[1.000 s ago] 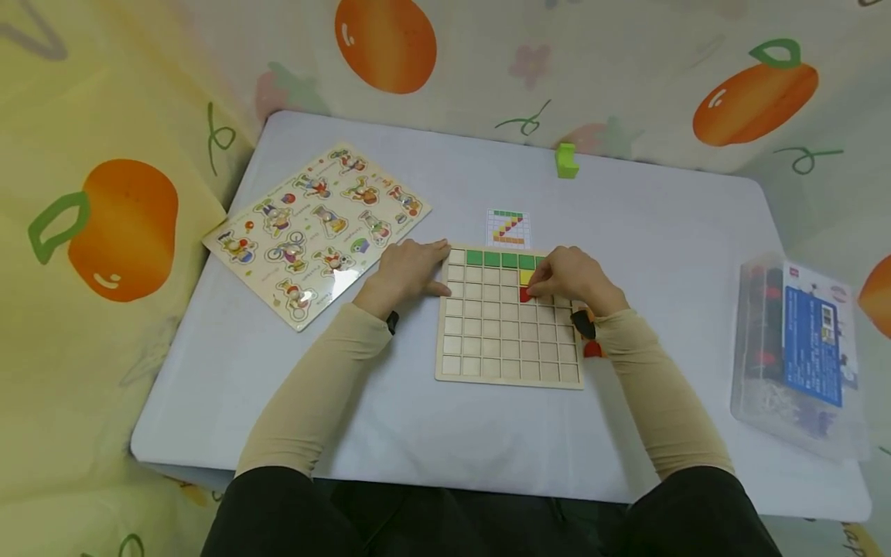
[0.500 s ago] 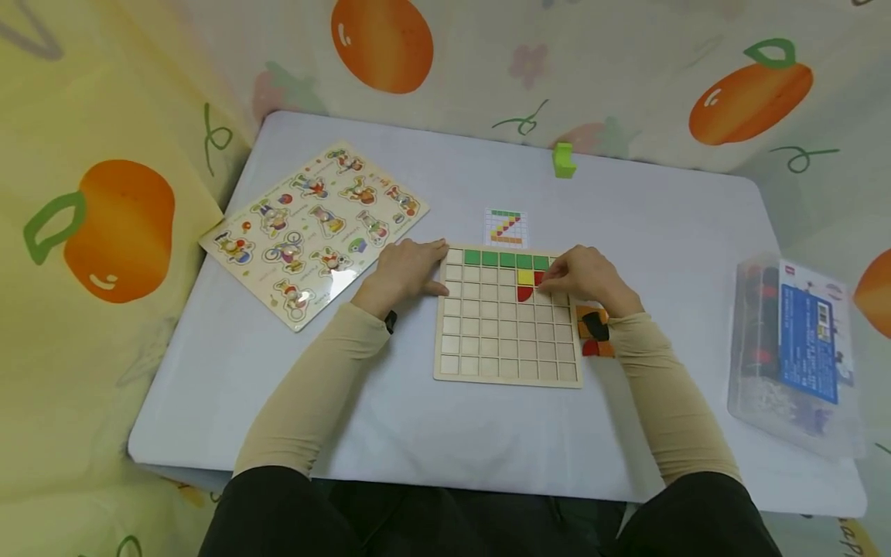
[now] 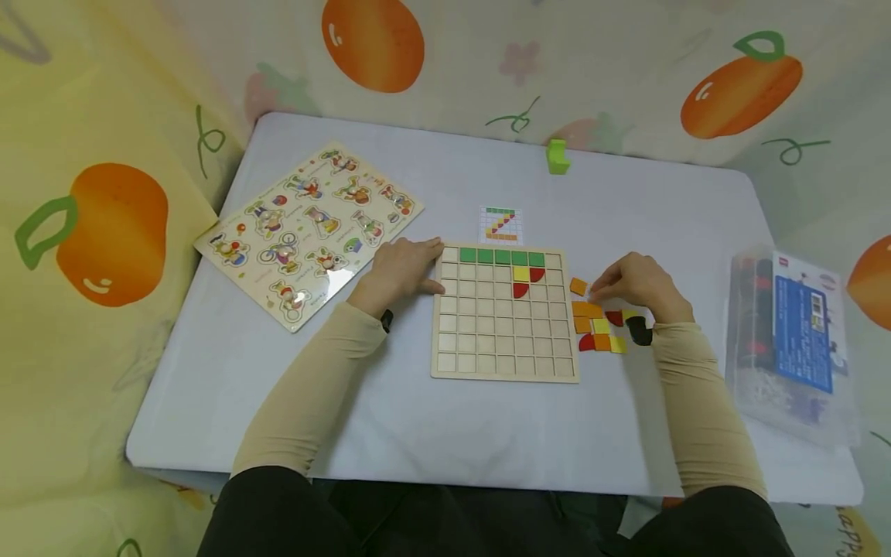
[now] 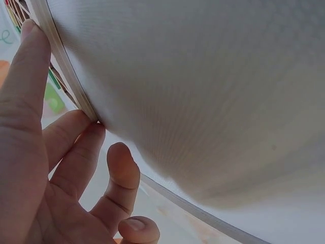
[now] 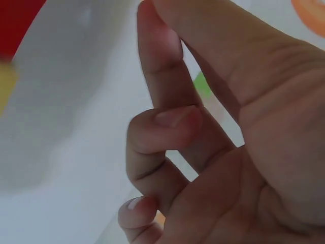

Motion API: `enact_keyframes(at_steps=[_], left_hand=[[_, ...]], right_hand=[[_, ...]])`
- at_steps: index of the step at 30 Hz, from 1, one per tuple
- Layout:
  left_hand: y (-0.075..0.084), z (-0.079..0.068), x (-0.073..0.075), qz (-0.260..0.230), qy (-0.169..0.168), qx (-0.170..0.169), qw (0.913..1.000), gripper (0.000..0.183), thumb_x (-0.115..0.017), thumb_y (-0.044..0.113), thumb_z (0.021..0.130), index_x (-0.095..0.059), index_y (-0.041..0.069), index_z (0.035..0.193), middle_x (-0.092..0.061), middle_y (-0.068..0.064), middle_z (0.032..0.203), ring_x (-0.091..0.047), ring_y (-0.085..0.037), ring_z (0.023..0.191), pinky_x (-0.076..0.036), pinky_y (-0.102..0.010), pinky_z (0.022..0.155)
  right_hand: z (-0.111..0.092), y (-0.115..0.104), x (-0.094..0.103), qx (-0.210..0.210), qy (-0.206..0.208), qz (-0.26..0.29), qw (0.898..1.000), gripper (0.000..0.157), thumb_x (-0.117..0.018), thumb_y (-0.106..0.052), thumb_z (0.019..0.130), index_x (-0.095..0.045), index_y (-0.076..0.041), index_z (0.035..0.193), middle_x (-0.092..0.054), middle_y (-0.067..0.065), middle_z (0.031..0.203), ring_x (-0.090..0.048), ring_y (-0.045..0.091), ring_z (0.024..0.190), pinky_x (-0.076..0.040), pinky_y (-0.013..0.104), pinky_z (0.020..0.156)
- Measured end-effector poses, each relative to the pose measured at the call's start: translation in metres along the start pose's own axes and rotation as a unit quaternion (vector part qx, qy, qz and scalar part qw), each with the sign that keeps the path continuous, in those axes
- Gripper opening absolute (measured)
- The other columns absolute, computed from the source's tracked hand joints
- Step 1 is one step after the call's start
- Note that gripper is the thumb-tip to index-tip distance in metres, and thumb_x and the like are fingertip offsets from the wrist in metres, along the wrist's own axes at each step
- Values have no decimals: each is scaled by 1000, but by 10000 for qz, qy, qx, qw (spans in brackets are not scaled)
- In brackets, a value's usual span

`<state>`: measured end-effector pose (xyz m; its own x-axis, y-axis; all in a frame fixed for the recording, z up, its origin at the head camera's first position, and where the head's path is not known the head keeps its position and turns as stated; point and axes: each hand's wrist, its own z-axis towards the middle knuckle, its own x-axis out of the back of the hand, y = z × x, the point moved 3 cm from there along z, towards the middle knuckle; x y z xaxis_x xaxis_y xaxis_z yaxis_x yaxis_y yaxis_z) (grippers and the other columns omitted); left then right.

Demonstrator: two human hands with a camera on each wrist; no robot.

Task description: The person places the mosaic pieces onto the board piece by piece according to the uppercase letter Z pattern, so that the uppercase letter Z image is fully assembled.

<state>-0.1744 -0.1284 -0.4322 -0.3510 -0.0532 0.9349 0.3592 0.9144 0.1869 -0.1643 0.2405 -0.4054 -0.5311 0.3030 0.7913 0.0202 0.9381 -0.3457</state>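
Observation:
My left hand (image 3: pixel 404 271) rests at the upper left corner of a wooden grid board (image 3: pixel 480 371), thumb and fingertips against its edge. In the left wrist view, fingertips (image 4: pixel 94 127) touch the board's corner (image 4: pixel 86 109). On the board lie a row of green tiles (image 3: pixel 502 257), a yellow tile (image 3: pixel 520 273) and two red quarter-round tiles (image 3: pixel 520 290). My right hand (image 3: pixel 640 282) is low beside the loose tiles, near an orange tile (image 3: pixel 578 286). Its thumb and index finger (image 5: pixel 160 46) meet; I cannot tell whether they pinch a tile.
Loose orange, yellow and red tiles (image 3: pixel 601 341) lie right of the board. A small pattern card (image 3: pixel 501 225) is behind it, a green block (image 3: pixel 558 157) farther back. A picture puzzle board (image 3: pixel 313 232) is at left, a clear plastic box (image 3: pixel 793 340) at right.
A second red quarter-round tile now lies on the board, right of the yellow one. My right hand has left the board and moved right to the loose tiles. My left hand stays put.

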Motion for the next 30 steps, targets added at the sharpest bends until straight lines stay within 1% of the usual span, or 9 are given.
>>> enact_keyframes(at_steps=[4, 7, 11, 15, 20, 22, 25, 28, 30], left_hand=[[0, -1, 1, -16, -16, 9, 10000, 83, -74, 57, 86, -45, 26, 157, -39, 7, 167, -69, -33, 110, -52, -40, 73], [0, -2, 1, -2, -44, 18, 10000, 84, -74, 57, 86, -43, 25, 158, -39, 7, 167, -68, -34, 113, -53, -41, 75], [1, -2, 2, 8, -65, 17, 10000, 86, -74, 57, 87, -41, 24, 159, -38, 7, 167, -67, -35, 119, -54, -42, 78], [2, -3, 2, 14, -24, -8, 10000, 85, -74, 57, 87, -42, 24, 158, -39, 6, 167, -67, -36, 119, -54, -43, 77], [1, -4, 3, -2, 34, -45, 10000, 83, -74, 56, 87, -44, 23, 157, -41, 5, 166, -68, -37, 119, -55, -43, 77], [1, -4, 3, -26, 26, -46, 10000, 83, -74, 56, 87, -44, 23, 157, -40, 5, 166, -67, -37, 120, -55, -44, 77], [1, -5, 3, -75, 14, -33, 10000, 84, -75, 55, 87, -44, 23, 158, -40, 5, 166, -66, -37, 122, -56, -45, 79], [1, -4, 3, -119, 15, -43, 9999, 83, -75, 55, 87, -44, 23, 158, -39, 5, 167, -65, -38, 124, -57, -46, 81], [2, -3, 2, -125, -19, -25, 9999, 84, -74, 55, 87, -43, 24, 158, -39, 5, 167, -65, -38, 126, -57, -46, 82]], right_hand=[[-8, 14, 4, -115, -149, 87, 9998, 30, -81, -30, 90, -81, -7, 109, -74, 23, 124, -60, 43, 121, -50, 61, 99], [-14, 23, 5, -124, -330, 113, 9993, 31, -82, -25, 88, -80, -4, 110, -76, 23, 118, -62, 41, 115, -50, 59, 98], [-19, 37, 4, -129, -639, 84, 9978, 35, -85, -19, 83, -77, 1, 112, -77, 21, 111, -65, 34, 105, -53, 53, 94], [-22, 46, 2, -217, -726, 102, 9971, 33, -87, -17, 81, -76, 0, 108, -75, 18, 108, -63, 31, 101, -52, 50, 93], [-22, 50, 1, -197, -594, 36, 9980, 30, -88, -17, 80, -75, 0, 100, -74, 18, 101, -63, 32, 97, -51, 53, 93], [-21, 50, 2, -157, -480, -56, 9987, 28, -88, -19, 80, -76, -1, 98, -75, 15, 97, -64, 30, 94, -52, 50, 90], [-20, 46, 5, -94, -257, -136, 9995, 25, -87, -20, 81, -78, -3, 95, -76, 11, 90, -63, 27, 91, -52, 42, 85], [-18, 36, 11, 100, -32, -191, 9998, 21, -85, -20, 83, -79, -3, 94, -77, 9, 88, -63, 27, 90, -50, 35, 80], [-16, 26, 14, 279, 54, -163, 9995, 21, -84, -19, 85, -79, -2, 96, -78, 12, 91, -64, 29, 91, -49, 34, 79]])
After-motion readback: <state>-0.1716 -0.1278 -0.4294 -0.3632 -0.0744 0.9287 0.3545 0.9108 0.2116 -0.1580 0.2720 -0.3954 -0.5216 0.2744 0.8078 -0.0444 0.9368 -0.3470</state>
